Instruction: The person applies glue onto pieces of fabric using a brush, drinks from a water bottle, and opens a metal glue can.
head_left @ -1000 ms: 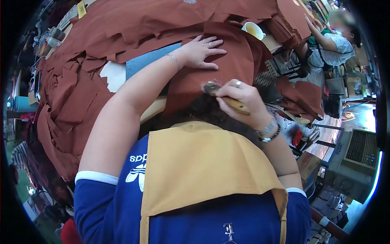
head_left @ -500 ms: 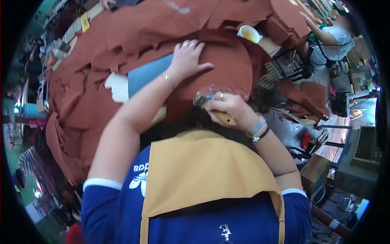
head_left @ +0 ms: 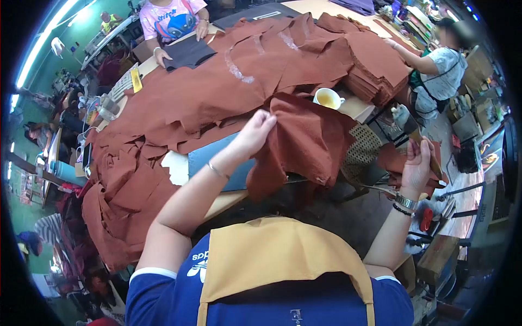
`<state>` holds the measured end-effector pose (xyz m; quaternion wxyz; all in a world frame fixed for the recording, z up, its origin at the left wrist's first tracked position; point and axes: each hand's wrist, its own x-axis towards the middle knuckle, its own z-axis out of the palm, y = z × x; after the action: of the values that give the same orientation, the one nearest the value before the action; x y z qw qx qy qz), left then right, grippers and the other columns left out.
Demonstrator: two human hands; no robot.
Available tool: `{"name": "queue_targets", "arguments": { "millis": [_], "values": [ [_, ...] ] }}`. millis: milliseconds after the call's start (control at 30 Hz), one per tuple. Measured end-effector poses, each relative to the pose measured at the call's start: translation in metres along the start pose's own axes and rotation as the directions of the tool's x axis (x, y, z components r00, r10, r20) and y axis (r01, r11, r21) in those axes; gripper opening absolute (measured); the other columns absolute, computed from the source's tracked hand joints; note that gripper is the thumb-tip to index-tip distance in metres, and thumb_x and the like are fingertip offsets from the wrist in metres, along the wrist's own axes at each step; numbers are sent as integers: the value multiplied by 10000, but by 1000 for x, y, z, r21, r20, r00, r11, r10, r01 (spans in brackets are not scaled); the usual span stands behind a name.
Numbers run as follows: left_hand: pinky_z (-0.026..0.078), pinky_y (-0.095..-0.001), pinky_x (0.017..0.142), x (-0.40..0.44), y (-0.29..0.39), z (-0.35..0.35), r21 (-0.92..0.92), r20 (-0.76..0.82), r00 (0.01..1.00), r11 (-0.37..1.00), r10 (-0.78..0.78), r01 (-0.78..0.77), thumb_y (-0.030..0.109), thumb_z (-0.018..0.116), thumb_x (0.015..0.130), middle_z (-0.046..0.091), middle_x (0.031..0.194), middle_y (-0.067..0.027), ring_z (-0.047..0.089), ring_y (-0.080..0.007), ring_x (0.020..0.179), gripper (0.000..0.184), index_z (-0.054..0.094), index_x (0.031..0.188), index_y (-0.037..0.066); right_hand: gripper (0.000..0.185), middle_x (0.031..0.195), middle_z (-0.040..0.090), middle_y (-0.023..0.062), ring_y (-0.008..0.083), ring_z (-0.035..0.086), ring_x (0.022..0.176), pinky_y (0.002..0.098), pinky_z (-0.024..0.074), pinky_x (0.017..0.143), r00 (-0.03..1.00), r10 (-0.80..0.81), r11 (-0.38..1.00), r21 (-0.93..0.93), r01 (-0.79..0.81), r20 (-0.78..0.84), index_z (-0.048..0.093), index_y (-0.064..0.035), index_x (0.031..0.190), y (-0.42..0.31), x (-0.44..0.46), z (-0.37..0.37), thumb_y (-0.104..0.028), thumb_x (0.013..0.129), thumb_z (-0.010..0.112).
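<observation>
My left hand (head_left: 256, 132) is closed on the upper edge of a rust-brown fabric piece (head_left: 304, 141), lifting it so it hangs in folds over the table edge. Out to the right, my right hand (head_left: 417, 165) grips a wide brush (head_left: 411, 130) by its wooden handle, bristle end up and away from the fabric. Beneath my left forearm lies a blue-grey board (head_left: 209, 157), with a torn white sheet (head_left: 175, 167) beside it. A white cup (head_left: 328, 99) holding yellowish liquid stands just beyond the lifted piece.
Rust-brown fabric pieces (head_left: 179, 106) cover much of the table, several with whitish smears. A thick fabric stack (head_left: 378, 68) sits at the right, near a co-worker (head_left: 446, 62). Across the table, a person in pink (head_left: 171, 22) handles dark sheets (head_left: 190, 52). A woven chair (head_left: 361, 146) stands below.
My left hand went from lying flat on the fabric to lifting a piece by its edge. My right hand moved the brush off the fabric, out to the right and upward.
</observation>
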<state>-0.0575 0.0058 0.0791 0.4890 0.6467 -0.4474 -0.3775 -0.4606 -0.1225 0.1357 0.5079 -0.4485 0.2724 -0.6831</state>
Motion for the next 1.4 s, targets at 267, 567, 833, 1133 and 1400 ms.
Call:
{"name": "queue_targets", "arguments": {
  "millis": [267,567,833,1133,1400],
  "values": [
    [572,-398,776,88,148,-167,-538,-597,802,747,-11,-391,240,514,1020,669,933,-99,659,-214,812,227,629,1016,44,247,1134,678,107,228,679,943,350,543,858,920,-150,582,-721,377,361,673,-12,1154,69,14,36,-86,919,697],
    [440,-351,930,-14,-41,-214,-91,-948,318,972,-17,-217,318,482,1057,566,1099,-95,498,-164,1001,343,493,1151,-12,386,1155,603,168,334,592,1086,414,485,948,630,-42,358,-577,734,776,650,-21,1239,186,-21,93,53,866,580],
    [309,-424,1143,-120,-130,-182,290,-871,445,949,208,126,285,656,949,415,1399,-230,384,-330,1344,569,419,1363,-25,493,1248,592,198,367,548,1192,464,426,1032,667,35,358,-632,687,744,622,-29,1299,172,-31,94,90,825,551],
    [421,-415,1045,-263,-120,-483,316,-921,-156,920,356,232,305,714,905,510,1321,-211,526,-334,1226,623,424,1326,-52,366,1249,561,183,344,565,1153,433,448,994,555,98,467,-531,707,826,624,-12,1262,157,-80,179,29,898,612],
    [339,-489,1142,-310,-145,-654,-157,-922,-359,705,146,691,678,826,612,471,1441,-255,450,-365,1361,1173,404,1422,-57,281,1200,589,170,327,578,1137,411,452,1000,505,177,405,-530,745,845,672,2,1154,144,-92,233,44,878,635]
  ]
}}
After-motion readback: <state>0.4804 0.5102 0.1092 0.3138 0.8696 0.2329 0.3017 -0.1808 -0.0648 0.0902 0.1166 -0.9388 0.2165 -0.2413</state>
